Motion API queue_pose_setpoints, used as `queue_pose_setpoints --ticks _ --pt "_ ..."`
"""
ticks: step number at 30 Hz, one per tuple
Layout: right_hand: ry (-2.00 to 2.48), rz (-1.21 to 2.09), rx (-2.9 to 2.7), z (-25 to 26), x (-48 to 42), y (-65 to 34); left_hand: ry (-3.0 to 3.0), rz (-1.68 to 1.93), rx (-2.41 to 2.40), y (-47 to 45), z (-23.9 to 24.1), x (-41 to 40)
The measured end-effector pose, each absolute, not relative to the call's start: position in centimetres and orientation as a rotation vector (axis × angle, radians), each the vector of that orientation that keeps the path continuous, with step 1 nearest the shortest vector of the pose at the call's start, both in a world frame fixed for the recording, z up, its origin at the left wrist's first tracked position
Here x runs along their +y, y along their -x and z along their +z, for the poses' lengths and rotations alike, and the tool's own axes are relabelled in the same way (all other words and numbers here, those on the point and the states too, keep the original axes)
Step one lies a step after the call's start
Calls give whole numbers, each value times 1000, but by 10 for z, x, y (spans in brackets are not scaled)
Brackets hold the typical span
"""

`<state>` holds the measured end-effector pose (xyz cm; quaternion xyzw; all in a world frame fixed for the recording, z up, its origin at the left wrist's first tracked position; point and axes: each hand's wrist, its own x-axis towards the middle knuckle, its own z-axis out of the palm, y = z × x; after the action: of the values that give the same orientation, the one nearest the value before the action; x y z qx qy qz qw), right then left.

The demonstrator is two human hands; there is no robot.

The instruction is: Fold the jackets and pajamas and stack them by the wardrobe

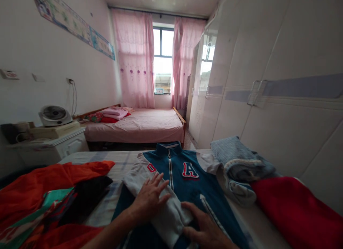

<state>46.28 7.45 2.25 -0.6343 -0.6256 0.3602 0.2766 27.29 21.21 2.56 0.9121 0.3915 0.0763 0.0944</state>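
A zip-up jacket (184, 192), dark teal with light grey sleeves and a letter A patch, lies front up on the bed before me. Its grey left-side sleeve (171, 220) is folded across the front. My left hand (151, 195) presses flat on that sleeve, fingers spread. Lower down, my right hand (202, 225) has its thumb and fingers around the sleeve's edge, with grey cloth between them. The jacket's other sleeve (233, 188) bends outward on the right. The jacket's bottom is partly hidden by my arms.
Orange clothing (66, 174) and a black garment (88, 197) lie at left. Folded blue jeans (235, 156) and a red garment (297, 206) lie at right. Beyond are a pink bed (150, 125), a white cabinet (72, 142) with a fan (55, 115), and a wardrobe (268, 127).
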Motion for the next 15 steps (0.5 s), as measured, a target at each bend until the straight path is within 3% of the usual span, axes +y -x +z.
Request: queue_pose_setpoints --ticks 4,9,15 --pt "1844 646 -1567 46 75 -501 -2761 197 964 -266 11 175" --pt "2384 -296 -1095 51 61 -597 -2813 211 946 -262 -3 177" --pt "2582 -323 -1021 18 43 -640 -2827 261 915 -262 -9 179"
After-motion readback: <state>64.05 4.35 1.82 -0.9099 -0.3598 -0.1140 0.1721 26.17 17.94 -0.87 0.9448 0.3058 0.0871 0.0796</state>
